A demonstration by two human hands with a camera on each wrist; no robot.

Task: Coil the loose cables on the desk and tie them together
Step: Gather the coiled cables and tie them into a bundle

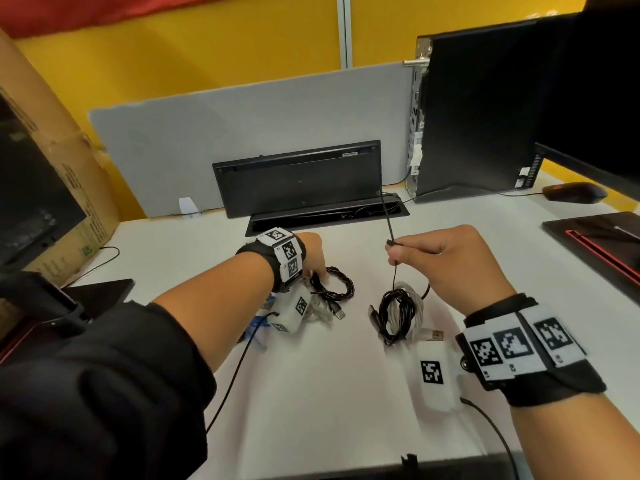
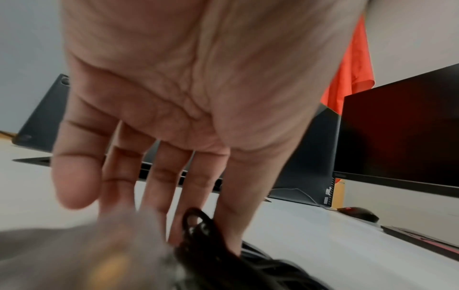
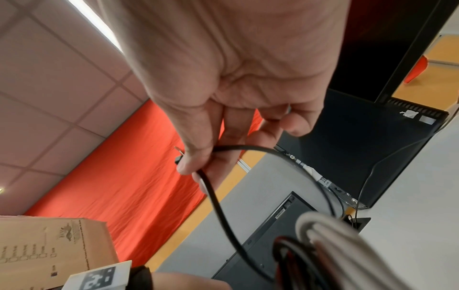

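On the white desk [image 1: 329,393] lies a bundle [image 1: 398,313] of coiled black and white cables with a USB plug [image 1: 434,335] sticking out. My right hand [image 1: 398,252] hovers above it and pinches a thin black tie [image 1: 387,220] between thumb and forefinger. The tie runs down into the bundle and its free end points up. In the right wrist view the tie [image 3: 218,206] curves from my right hand [image 3: 198,162] to the bundle [image 3: 323,235]. My left hand [image 1: 318,271] touches a twisted black coil [image 1: 341,284] with straight fingers [image 2: 161,176]; the coil [image 2: 206,241] lies at their tips.
More pale and blue cables [image 1: 322,311] lie under my left wrist. A black keyboard [image 1: 298,178] leans on the grey divider behind an open cable slot [image 1: 329,216]. A PC tower [image 1: 485,116], mouse [image 1: 575,192] and monitor [image 1: 606,98] stand right, a cardboard box [image 1: 52,150] left.
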